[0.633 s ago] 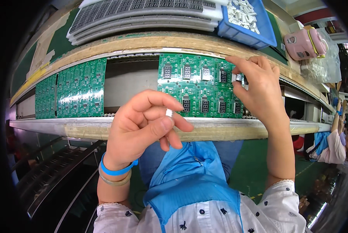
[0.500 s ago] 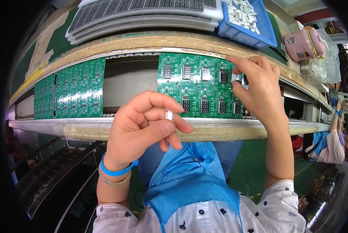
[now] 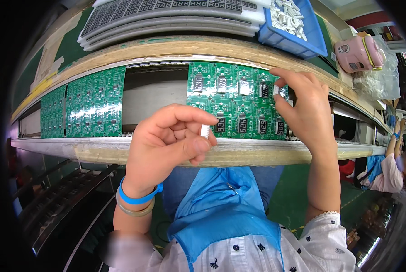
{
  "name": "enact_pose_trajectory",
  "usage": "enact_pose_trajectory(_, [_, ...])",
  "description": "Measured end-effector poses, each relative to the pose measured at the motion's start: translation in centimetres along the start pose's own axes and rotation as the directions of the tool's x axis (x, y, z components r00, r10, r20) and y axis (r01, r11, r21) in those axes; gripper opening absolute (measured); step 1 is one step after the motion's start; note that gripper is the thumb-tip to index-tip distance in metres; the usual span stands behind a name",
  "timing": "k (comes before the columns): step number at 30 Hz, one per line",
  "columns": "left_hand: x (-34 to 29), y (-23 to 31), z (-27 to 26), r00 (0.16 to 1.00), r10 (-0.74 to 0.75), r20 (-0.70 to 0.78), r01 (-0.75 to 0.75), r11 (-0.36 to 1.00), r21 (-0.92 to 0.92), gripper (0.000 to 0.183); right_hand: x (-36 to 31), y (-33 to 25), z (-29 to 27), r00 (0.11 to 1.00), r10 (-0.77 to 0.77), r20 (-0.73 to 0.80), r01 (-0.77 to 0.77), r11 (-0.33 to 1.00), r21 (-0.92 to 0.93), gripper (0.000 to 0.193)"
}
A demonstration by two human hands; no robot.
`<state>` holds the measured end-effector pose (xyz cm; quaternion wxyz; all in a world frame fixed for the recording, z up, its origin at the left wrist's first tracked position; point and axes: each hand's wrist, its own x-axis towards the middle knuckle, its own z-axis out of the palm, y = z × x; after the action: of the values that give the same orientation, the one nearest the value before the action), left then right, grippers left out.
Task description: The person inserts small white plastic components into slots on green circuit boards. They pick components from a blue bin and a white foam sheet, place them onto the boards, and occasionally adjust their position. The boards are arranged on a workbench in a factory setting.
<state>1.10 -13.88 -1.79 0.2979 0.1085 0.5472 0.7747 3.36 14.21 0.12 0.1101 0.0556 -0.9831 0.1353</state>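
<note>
My left hand (image 3: 169,140) is closed in front of the line, pinching a small white pin connector (image 3: 205,131) between thumb and index finger. Below it lies a green circuit board panel (image 3: 232,109) with rows of black-faced digit displays (image 3: 243,125). My right hand (image 3: 305,104) is over the panel's far right corner, fingers curled around a small white connector (image 3: 276,90) beside the last display of the far row. That hand partly hides the spot, so whether the connector is seated cannot be told.
More green panels (image 3: 94,102) lie to the left on the rails. Behind the wooden ledge (image 3: 166,47) are stacked foam trays of displays (image 3: 166,20) and a blue bin (image 3: 296,43) of white connectors. A pink case (image 3: 354,54) stands at the right; another person (image 3: 386,167) sits farther off.
My left fingers have turned the white connector, so its pins no longer stick out to the right. My right hand stays at the same corner. The whole view has shifted slightly.
</note>
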Motion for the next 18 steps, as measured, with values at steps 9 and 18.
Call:
enact_pose_trajectory(9, [1.0, 1.1, 0.1, 0.994, 0.035, -0.105, -0.021, 0.992, 0.126, 0.036, 0.2, 0.7, 0.8, 0.991, 0.065, -0.119, -0.037, 0.973, 0.23, 0.027])
enact_pose_trajectory(18, [1.1, 2.0, 0.3, 0.995, 0.019, -0.102, 0.0, 0.984, 0.18, 0.034, 0.4, 0.4, 1.1, 0.975, 0.148, -0.166, -0.072, 0.916, 0.395, 0.023])
